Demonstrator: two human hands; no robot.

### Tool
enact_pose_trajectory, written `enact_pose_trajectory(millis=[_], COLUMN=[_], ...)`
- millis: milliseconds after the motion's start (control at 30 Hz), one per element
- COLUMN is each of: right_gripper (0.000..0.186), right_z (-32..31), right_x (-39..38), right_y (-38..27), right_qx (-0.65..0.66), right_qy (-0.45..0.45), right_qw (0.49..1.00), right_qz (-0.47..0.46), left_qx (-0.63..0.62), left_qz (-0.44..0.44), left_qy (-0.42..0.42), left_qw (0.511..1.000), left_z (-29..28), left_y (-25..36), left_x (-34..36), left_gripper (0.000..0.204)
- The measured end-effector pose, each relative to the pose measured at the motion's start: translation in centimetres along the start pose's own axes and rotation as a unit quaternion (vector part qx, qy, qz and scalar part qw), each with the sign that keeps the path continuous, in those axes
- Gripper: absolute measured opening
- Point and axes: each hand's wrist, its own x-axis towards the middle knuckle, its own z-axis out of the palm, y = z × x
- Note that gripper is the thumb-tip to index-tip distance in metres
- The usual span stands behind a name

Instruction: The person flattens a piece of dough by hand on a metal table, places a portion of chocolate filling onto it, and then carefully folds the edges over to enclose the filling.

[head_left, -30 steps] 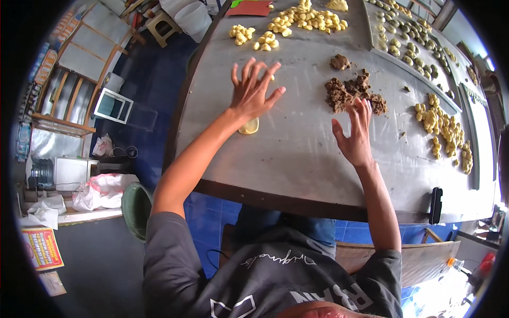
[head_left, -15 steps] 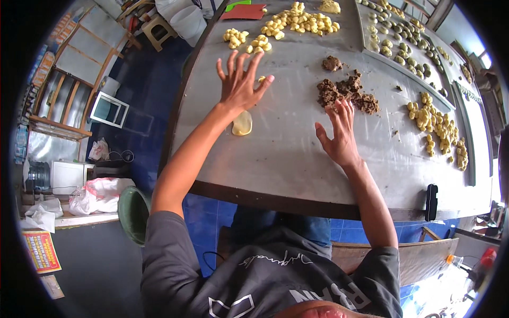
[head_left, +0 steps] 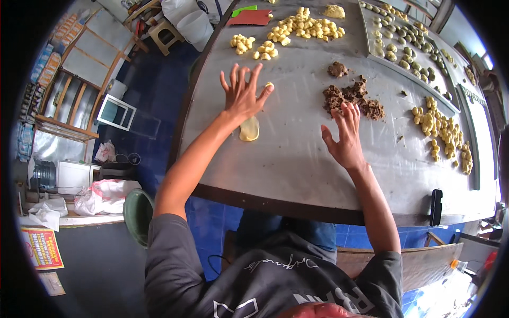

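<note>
My left hand point(head_left: 245, 95) is spread on or just above the steel table, fingers apart, its thumb tip at a small pale dough piece point(head_left: 269, 85). A flattened oval of dough point(head_left: 249, 130) lies beside the wrist. My right hand point(head_left: 344, 139) has its fingers apart and slightly bent, their tips at the near edge of a crumbly brown mound point(head_left: 360, 89); I cannot tell whether they press into it. A smaller brown lump point(head_left: 338, 69) lies just beyond. Piles of pale yellow dough pieces point(head_left: 310, 24) sit at the far side, with more point(head_left: 437, 124) on the right.
A tray point(head_left: 371, 50) of round greenish and pale balls is at the upper right. Red point(head_left: 249, 17) and green sheets lie at the far left corner. A black object point(head_left: 436, 206) sits at the near edge. Left on the floor are a green basin point(head_left: 135, 217), stool point(head_left: 161, 37) and white bucket point(head_left: 191, 29).
Both hands have shifted slightly leftward over the table, the left thumb now at the small dough piece. The whole view has moved a little.
</note>
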Motion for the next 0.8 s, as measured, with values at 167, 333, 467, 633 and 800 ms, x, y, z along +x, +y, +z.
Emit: enact_pose_trajectory(millis=[167,333,467,633,800], right_gripper=[0.045,0.045,0.044,0.044,0.044], right_z=[-0.1,0.0,-0.2,-0.2,-0.6], right_x=[-0.2,-0.4,-0.4,-0.4,-0.5], right_y=[0.1,0.4,0.4,0.5,0.7], right_qx=[0.006,0.0,-0.006,-0.002,-0.006], right_qy=[-0.004,-0.008,-0.007,-0.012,-0.016], right_qw=[1.0,1.0,1.0,1.0,1.0], right_qz=[0.004,0.007,0.01,0.014,0.015], left_qx=[-0.008,0.013,0.011,0.043,0.026], left_qz=[-0.008,0.015,-0.003,0.022,-0.001], left_qy=[0.059,0.032,0.056,0.042,0.035], left_qw=[0.998,0.999,0.998,0.998,0.999], left_z=[-1.1,-1.2,-1.6,-1.0,-1.5], left_y=[-0.4,-0.8,-1.8,-2.0,-1.3], left_x=[0.6,0.0,0.6,-0.3,-0.5], left_gripper=[0.062,0.06,0.061,0.066,0.071])
